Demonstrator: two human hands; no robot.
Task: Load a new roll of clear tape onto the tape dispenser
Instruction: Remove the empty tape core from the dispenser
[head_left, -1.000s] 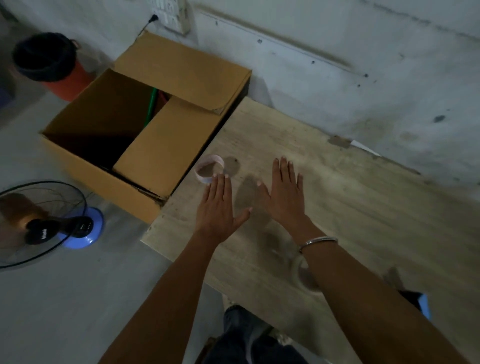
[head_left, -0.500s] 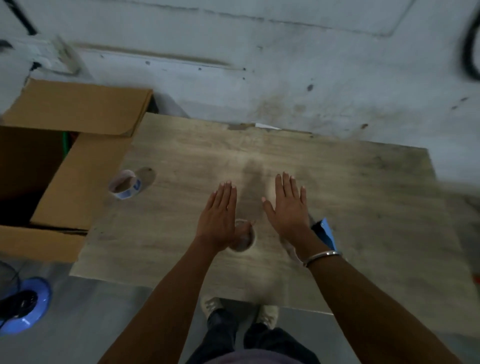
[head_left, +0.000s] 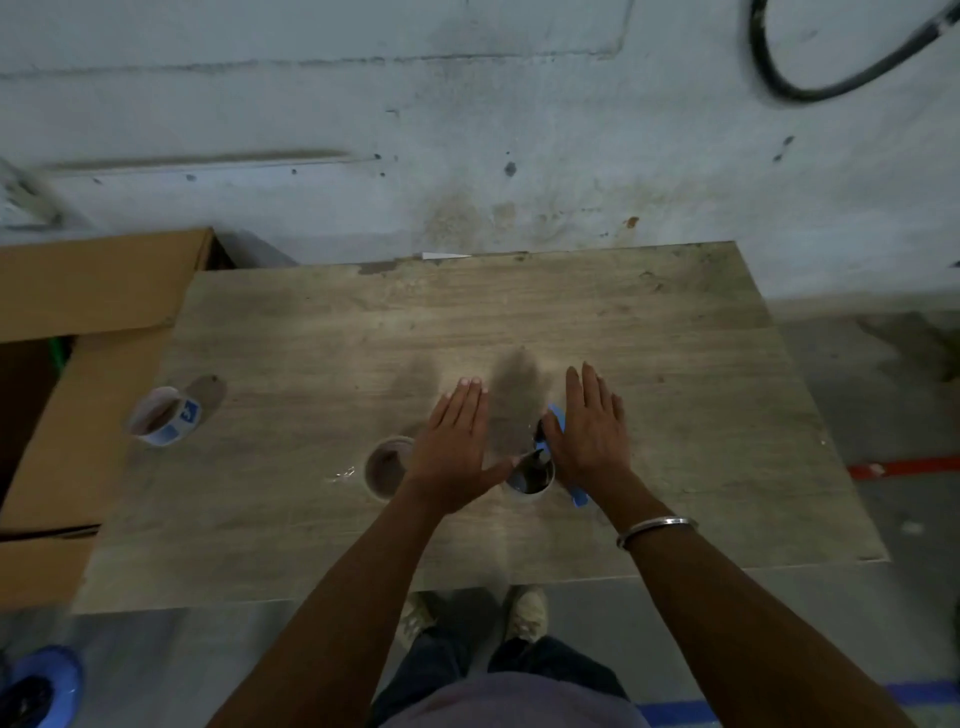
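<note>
A clear tape roll (head_left: 387, 466) lies flat on the wooden table (head_left: 675, 415), just left of my left hand (head_left: 457, 447). A blue tape dispenser (head_left: 540, 462) with a round core sits between my hands, mostly hidden under my right hand (head_left: 589, 431). A second roll (head_left: 163, 415) with a blue and white label stands tilted near the table's left edge. Both hands hover flat over the table, palms down, fingers straight, holding nothing.
An open cardboard box (head_left: 98, 296) butts against the table's left side. A grey wall (head_left: 467, 130) runs behind the table, with a black cable (head_left: 779, 78) at the top right. My shoes (head_left: 524, 613) show below the near edge. A blue fan base (head_left: 41, 686) stands bottom left.
My view has swung to the right, shifting the box and labelled roll leftward. My hands have spread apart, uncovering the clear roll on the left and the dispenser between them.
</note>
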